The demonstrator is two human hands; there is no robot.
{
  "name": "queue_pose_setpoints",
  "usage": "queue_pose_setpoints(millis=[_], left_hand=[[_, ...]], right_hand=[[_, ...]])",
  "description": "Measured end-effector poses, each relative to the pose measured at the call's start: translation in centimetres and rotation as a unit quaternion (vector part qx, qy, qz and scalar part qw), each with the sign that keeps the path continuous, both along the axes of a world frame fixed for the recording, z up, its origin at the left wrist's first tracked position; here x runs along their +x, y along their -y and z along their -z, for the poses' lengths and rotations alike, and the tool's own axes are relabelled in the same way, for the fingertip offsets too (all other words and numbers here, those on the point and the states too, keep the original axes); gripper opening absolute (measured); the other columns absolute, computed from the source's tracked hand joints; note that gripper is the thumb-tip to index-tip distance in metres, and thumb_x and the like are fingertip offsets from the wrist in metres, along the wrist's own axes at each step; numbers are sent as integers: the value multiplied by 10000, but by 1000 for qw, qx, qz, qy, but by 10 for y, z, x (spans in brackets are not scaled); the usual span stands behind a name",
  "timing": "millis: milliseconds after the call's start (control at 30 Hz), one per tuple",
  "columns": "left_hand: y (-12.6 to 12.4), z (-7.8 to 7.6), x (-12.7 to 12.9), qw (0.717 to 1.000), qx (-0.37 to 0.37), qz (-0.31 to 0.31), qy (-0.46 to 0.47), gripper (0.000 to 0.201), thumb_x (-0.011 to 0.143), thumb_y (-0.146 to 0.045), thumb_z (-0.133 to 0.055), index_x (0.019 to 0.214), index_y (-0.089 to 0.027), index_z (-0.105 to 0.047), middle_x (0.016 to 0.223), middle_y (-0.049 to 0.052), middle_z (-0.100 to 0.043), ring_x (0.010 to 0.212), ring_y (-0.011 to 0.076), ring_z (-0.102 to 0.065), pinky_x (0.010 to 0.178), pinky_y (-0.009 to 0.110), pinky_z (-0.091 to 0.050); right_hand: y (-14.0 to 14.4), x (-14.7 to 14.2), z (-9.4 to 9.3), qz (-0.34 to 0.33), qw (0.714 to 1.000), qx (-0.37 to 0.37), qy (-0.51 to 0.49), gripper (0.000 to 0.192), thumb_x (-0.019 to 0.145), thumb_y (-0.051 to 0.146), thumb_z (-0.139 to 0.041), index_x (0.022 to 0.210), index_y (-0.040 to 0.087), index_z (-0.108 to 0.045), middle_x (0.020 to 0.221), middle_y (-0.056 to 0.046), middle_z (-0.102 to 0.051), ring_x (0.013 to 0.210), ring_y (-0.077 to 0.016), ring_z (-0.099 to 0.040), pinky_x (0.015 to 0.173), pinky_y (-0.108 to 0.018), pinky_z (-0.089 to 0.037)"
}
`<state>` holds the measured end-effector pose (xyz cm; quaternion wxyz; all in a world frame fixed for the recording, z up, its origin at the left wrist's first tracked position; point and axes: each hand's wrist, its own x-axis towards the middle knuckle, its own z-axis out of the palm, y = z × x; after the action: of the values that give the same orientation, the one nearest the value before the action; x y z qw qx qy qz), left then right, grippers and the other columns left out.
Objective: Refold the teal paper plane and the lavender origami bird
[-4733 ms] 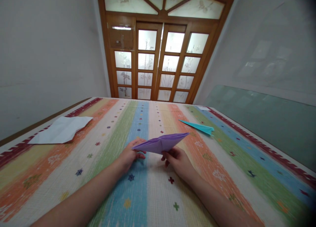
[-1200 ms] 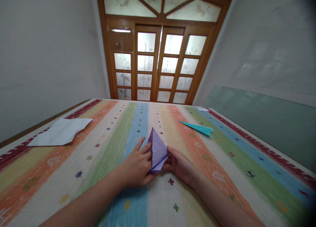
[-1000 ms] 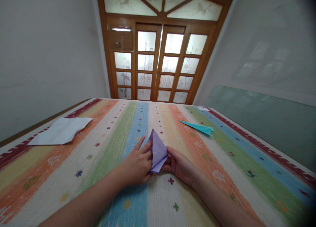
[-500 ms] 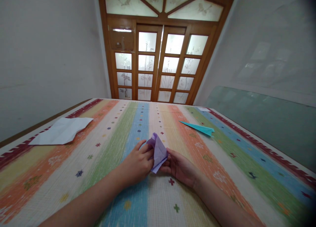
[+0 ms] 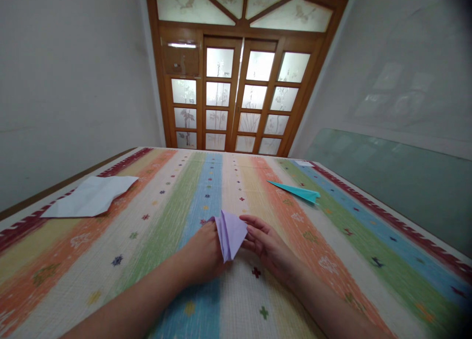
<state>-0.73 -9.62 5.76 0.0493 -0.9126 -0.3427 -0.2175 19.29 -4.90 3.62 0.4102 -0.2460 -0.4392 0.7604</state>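
A folded purple paper [image 5: 229, 232] lies low over the striped cloth [image 5: 165, 216] in front of me, its pointed tip bent back toward me. My left hand [image 5: 202, 253] grips its left side, fingers tucked under the fold. On the paper's right edge my right hand [image 5: 266, 245] rests with fingers spread and pressing on it. Both forearms reach in from the bottom of the view.
A teal paper plane [image 5: 296, 190] lies to the right, farther back on the cloth. A crumpled white sheet [image 5: 92, 195] sits at the far left. A glass pane [image 5: 387, 182] leans along the right wall. Wooden glazed doors [image 5: 236, 98] stand beyond the far edge.
The purple paper stood upright with its tip pointing away; now the tip is folded down toward me and the piece lies flatter. My right fingers have opened onto it.
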Motion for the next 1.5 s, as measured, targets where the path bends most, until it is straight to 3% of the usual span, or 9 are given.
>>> queue_pose_setpoints(millis=[267,600,800,967,1100,1267,1367,1433,1500], left_hand=[[-2,2,0,1000,0,12,20,449,885,-160,-485,1334,-152,-464,1384,128,-531,1322,263,-446,1146,471,-295],[-6,9,0,999,6,31,-1,437,870,-221,-516,1305,-191,-496,1371,122,-530,1324,297,-428,1145,535,-258],[-3,4,3,998,38,22,42,359,939,-212,-448,1289,-161,-509,1244,121,-604,1198,259,-534,1051,438,-409],[-3,3,1,998,61,-9,5,182,910,-226,-537,1051,-176,-641,1085,100,-661,1105,270,-571,1028,482,-415],[-4,3,-5,991,64,-95,74,193,802,-132,-590,984,-177,-636,1248,135,-584,1268,320,-451,1067,534,-363],[-10,4,-17,925,1,-194,327,311,798,-43,-442,1049,-197,-540,1372,116,-482,1314,262,-420,1091,537,-338],[-20,10,-21,855,-156,-166,466,306,949,-223,-366,1244,-215,-446,1370,134,-491,1252,235,-506,996,467,-458],[-25,15,-21,811,-286,-140,490,388,1001,-345,-285,1361,-221,-361,1354,157,-512,1163,218,-584,887,393,-523],[-29,21,-18,786,-384,-119,470,452,993,-407,-338,1407,-227,-330,1306,161,-555,1036,200,-641,759,317,-541]], right_hand=[[1,-2,2,-24,998,-45,-33,310,871,279,-694,1162,199,-624,1097,-84,-700,950,-171,-672,863,-331,-519],[2,-4,6,-50,997,-56,-29,286,891,302,-669,1151,185,-647,998,-76,-697,835,-155,-667,796,-324,-533],[1,-6,6,-28,998,-56,-5,302,853,334,-711,1106,175,-670,915,-52,-692,715,-119,-640,679,-261,-537],[-2,-4,3,18,998,-50,18,307,789,354,-768,1023,175,-681,874,-41,-683,657,-110,-612,564,-218,-497],[-10,2,4,99,994,-46,28,332,743,361,-801,996,190,-671,831,-27,-685,625,-112,-605,548,-223,-492],[-20,10,6,147,986,-59,43,326,742,360,-791,997,212,-651,904,-33,-697,714,-142,-641,654,-278,-521],[-18,10,8,117,990,-47,68,309,735,331,-794,981,207,-654,879,-28,-688,720,-155,-625,655,-282,-490],[-14,7,9,86,992,-28,92,301,728,321,-799,962,198,-656,829,-21,-674,695,-159,-606,631,-280,-462],[-9,4,9,52,992,-5,116,293,732,327,-796,947,193,-650,796,-16,-658,672,-154,-585,601,-271,-434]])
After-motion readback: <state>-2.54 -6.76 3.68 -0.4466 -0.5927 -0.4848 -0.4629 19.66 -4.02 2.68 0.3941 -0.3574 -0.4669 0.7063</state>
